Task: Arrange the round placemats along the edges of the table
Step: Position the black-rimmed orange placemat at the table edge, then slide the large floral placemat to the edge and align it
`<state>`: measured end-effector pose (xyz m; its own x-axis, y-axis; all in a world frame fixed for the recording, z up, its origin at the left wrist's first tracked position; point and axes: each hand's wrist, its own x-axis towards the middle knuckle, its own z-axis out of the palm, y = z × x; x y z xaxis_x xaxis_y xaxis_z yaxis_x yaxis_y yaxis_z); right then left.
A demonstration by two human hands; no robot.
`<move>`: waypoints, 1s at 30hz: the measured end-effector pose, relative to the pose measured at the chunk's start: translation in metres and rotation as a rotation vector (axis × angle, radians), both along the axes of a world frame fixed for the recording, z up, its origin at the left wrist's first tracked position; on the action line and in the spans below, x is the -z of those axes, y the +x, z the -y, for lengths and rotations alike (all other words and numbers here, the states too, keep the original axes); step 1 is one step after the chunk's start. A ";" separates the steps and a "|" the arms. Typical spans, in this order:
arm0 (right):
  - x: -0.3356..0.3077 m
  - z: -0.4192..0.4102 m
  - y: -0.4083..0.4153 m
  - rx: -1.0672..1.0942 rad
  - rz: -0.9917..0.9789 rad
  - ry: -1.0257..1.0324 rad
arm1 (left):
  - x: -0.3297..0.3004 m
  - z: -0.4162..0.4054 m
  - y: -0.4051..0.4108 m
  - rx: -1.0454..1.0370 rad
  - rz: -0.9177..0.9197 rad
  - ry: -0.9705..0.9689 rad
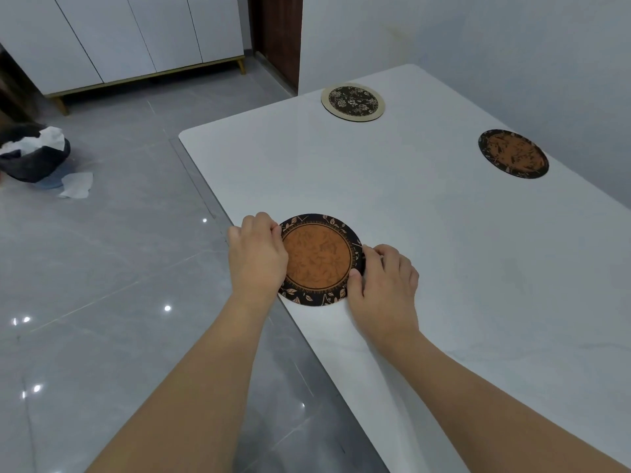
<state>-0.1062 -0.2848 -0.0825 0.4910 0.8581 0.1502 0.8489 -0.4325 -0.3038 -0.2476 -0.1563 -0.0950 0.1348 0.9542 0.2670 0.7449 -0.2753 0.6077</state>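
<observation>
1. orange-centred round placemat point(317, 259) with a black leafy border is lying flat at the table's point(444, 233) left edge, centre of the frame.
2. left hand point(256, 259) is pinching its left rim; right hand point(384, 285) is gripping its right rim.
3. floral placemat point(352, 102) is sitting at the upper centre, a second orange placemat point(513, 153) at the upper right.
</observation>
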 end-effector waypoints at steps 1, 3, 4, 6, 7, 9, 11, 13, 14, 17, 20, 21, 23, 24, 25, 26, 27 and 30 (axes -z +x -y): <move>-0.002 0.001 0.001 -0.013 -0.028 -0.012 | 0.000 0.000 -0.001 0.016 -0.065 0.042; -0.009 0.005 0.004 -0.047 -0.113 -0.020 | -0.005 0.001 -0.003 0.032 -0.231 0.102; -0.015 0.009 0.005 -0.060 -0.168 -0.020 | -0.011 0.002 -0.004 0.013 -0.303 0.097; -0.033 0.022 0.009 -0.067 -0.266 -0.005 | -0.027 0.010 -0.006 -0.042 -0.381 0.082; -0.043 0.031 0.013 -0.067 -0.302 0.005 | -0.036 0.017 -0.005 -0.050 -0.399 0.094; -0.066 0.056 0.026 -0.081 -0.338 0.005 | -0.053 0.039 0.003 0.010 -0.435 0.146; -0.089 0.089 0.044 -0.087 -0.346 -0.010 | -0.071 0.070 0.021 0.133 -0.446 0.194; -0.110 0.133 0.064 -0.059 -0.342 -0.026 | -0.090 0.105 0.048 0.245 -0.414 0.222; -0.120 0.157 0.074 -0.040 -0.339 -0.032 | -0.100 0.125 0.062 0.286 -0.392 0.228; -0.150 0.236 0.105 0.027 -0.347 -0.039 | -0.131 0.192 0.108 0.368 -0.312 0.228; -0.180 0.326 0.137 0.106 -0.337 -0.034 | -0.162 0.271 0.147 0.446 -0.260 0.189; -0.189 0.357 0.147 0.129 -0.333 -0.031 | -0.171 0.299 0.157 0.458 -0.252 0.175; -0.208 0.416 0.168 0.181 -0.327 -0.018 | -0.185 0.354 0.174 0.482 -0.242 0.140; -0.216 0.443 0.177 0.208 -0.323 -0.004 | -0.191 0.380 0.182 0.502 -0.248 0.129; -0.224 0.469 0.185 0.237 -0.322 0.014 | -0.197 0.405 0.189 0.528 -0.260 0.128; -0.232 0.492 0.192 0.267 -0.326 0.027 | -0.202 0.428 0.196 0.555 -0.275 0.121; -0.239 0.515 0.197 0.296 -0.333 0.029 | -0.208 0.449 0.203 0.577 -0.285 0.103; -0.250 0.571 0.211 0.367 -0.345 0.001 | -0.221 0.500 0.229 0.633 -0.298 0.033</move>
